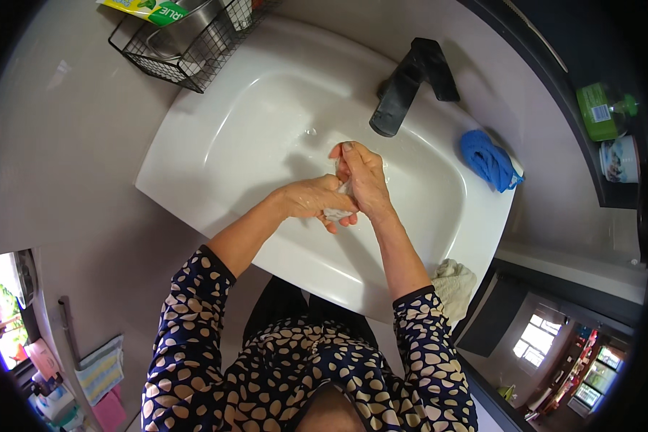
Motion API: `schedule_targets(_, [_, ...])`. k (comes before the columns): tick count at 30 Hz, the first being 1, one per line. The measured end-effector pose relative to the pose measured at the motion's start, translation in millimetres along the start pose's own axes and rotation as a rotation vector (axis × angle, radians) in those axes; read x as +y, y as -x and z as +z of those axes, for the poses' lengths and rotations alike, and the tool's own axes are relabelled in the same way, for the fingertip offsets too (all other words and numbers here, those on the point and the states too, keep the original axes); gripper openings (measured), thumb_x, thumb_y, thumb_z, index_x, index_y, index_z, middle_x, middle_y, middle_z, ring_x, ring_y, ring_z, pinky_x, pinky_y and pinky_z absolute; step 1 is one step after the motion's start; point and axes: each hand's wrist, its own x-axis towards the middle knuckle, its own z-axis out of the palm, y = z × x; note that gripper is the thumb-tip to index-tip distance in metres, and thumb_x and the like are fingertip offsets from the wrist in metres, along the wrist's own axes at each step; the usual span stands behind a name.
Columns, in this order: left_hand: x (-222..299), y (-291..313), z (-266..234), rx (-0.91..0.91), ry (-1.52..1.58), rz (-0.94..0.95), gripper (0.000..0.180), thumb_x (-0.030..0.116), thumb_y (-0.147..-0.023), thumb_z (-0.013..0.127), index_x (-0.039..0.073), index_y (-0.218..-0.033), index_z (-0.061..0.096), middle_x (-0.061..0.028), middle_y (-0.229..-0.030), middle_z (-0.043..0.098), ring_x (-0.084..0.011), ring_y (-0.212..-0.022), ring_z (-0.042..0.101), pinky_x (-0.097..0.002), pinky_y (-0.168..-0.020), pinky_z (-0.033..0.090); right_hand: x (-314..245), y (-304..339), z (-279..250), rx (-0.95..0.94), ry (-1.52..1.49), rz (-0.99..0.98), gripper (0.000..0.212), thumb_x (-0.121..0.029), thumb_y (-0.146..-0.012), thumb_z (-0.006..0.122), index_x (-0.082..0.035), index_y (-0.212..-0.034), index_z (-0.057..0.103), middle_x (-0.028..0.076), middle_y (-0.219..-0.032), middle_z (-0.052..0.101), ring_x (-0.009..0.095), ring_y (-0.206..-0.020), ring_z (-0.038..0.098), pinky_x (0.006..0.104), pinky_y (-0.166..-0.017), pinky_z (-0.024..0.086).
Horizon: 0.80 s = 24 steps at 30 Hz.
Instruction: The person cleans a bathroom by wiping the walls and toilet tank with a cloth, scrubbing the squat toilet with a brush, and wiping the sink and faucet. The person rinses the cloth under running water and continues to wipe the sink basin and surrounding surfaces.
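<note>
Two hands, two whitish cloths, one blue cloth, one sink, one black faucet, one wire basket

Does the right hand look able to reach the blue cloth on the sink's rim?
Probably yes: nothing seems to block the way across the basin from the right hand to the blue cloth, though it grips a white cloth.

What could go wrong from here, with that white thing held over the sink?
1. The crumpled white cloth-like bundle is between the left grip and right grip, which look wet; it might slip into the glossy white sink.
2. The patterned navy right sleeve is close to the crumpled off-white cloth at the sink's near right edge; a sideways move might drag it off.
3. The bunched blue cloth sits on the right rim and might fall if bumped.
</note>
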Motion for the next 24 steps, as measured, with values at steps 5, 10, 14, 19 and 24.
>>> schedule_targets(5, [-36.1, -35.2, -6.9, 0.195, -0.343, -0.068, 0.021, 0.022, -0.086, 0.052, 0.003, -0.083, 0.059, -0.0080, -0.077, 0.058, -0.0199, -0.073, 0.057, -0.0355, -0.060, 0.048, 32.3, -22.6, -4.3, 0.118, 0.312, -0.071, 0.036, -0.026, -0.095, 0.045, -0.003, -0.069, 0.054, 0.000, -0.052, 0.042, 0.009, -0.050, 0.040, 0.0265, -0.047, 0.034])
schedule_targets(10, [-29.3, -31.7, 30.1, 0.605, -0.659, -0.106, 0.027, 0.024, -0.087, 0.051, -0.002, -0.089, 0.060, -0.0205, -0.086, 0.065, -0.0366, -0.082, 0.062, -0.0460, -0.072, 0.049, 65.2, -32.6, -14.7, 0.238, 0.654, -0.213, 0.037, -0.024, -0.094, 0.043, 0.000, -0.069, 0.055, 0.010, -0.055, 0.051, 0.019, -0.053, 0.049, 0.0351, -0.054, 0.041])
schedule_targets(14, [-42.8, -31.0, 31.1, 0.614, -0.756, -0.099, 0.026, 0.024, -0.088, 0.051, -0.001, -0.091, 0.061, -0.0195, -0.085, 0.065, -0.0370, -0.080, 0.063, -0.0456, -0.071, 0.050, 85.6, -33.4, -16.4, 0.263, 0.729, -0.221, 0.035, -0.022, -0.092, 0.042, 0.001, -0.070, 0.057, 0.015, -0.060, 0.056, 0.026, -0.057, 0.053, 0.0383, -0.060, 0.043])
schedule_targets(19, [-64.5, -39.1, 28.0, 0.608, -0.957, -0.029, 0.028, 0.027, -0.087, 0.054, 0.000, -0.093, 0.060, -0.0165, -0.082, 0.065, -0.0317, -0.080, 0.064, -0.0429, -0.066, 0.051, 109.0, -33.3, -27.5, 0.288, 0.641, -0.193, 0.034, -0.022, -0.092, 0.042, -0.001, -0.071, 0.056, 0.009, -0.058, 0.053, 0.019, -0.051, 0.048, 0.0334, -0.052, 0.041])
schedule_targets(24, [-55.7, -14.2, 7.2, 0.163, 0.148, 0.038, 0.024, 0.021, -0.085, 0.061, 0.003, -0.101, 0.055, -0.0079, -0.089, 0.062, -0.0229, -0.086, 0.063, -0.0382, -0.058, 0.051, 48.6, -7.8, -15.4, 0.200, 0.030, 0.096, 0.028, -0.021, -0.094, 0.042, -0.005, -0.073, 0.052, 0.000, -0.056, 0.043, 0.008, -0.048, 0.039, 0.0253, -0.045, 0.037])
